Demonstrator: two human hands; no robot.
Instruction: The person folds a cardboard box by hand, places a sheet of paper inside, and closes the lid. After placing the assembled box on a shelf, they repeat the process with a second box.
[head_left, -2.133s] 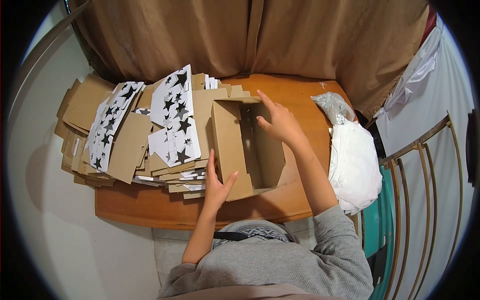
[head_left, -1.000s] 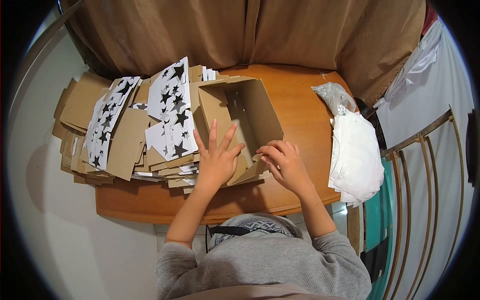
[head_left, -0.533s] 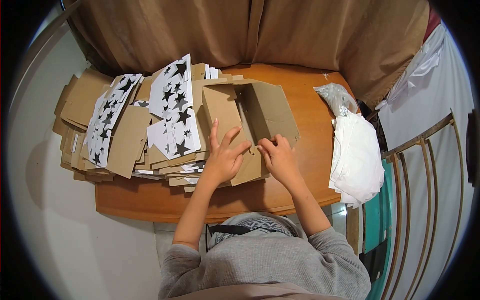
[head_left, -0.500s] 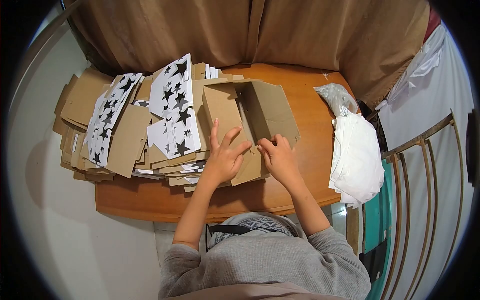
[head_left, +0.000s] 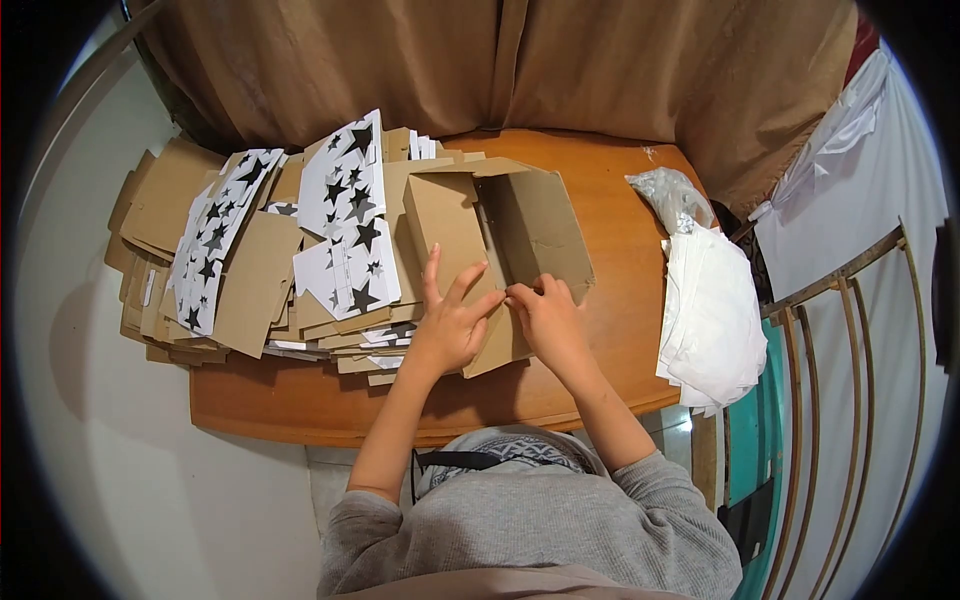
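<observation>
A brown cardboard box (head_left: 545,215), partly folded with its walls raised, lies open on the right end of the cardboard pile. My left hand (head_left: 453,322) rests on the box's left wall with its fingers spread. The fingers of my right hand (head_left: 547,318) are pinched on the near edge of the box, close to my left thumb. Flat cardboard pieces (head_left: 258,290) are stacked to the left. On them lie white sheets with black stars (head_left: 342,180).
The wooden table (head_left: 620,340) has a brown curtain (head_left: 600,70) behind it. On its right side are a clear plastic bag (head_left: 668,193) and a stack of white sheets (head_left: 710,310). A wooden rack (head_left: 858,300) stands beyond at the right.
My right hand has shifted slightly left, nearer my left thumb, and its fingers are closer together. The right wall of the box stands a little more upright.
</observation>
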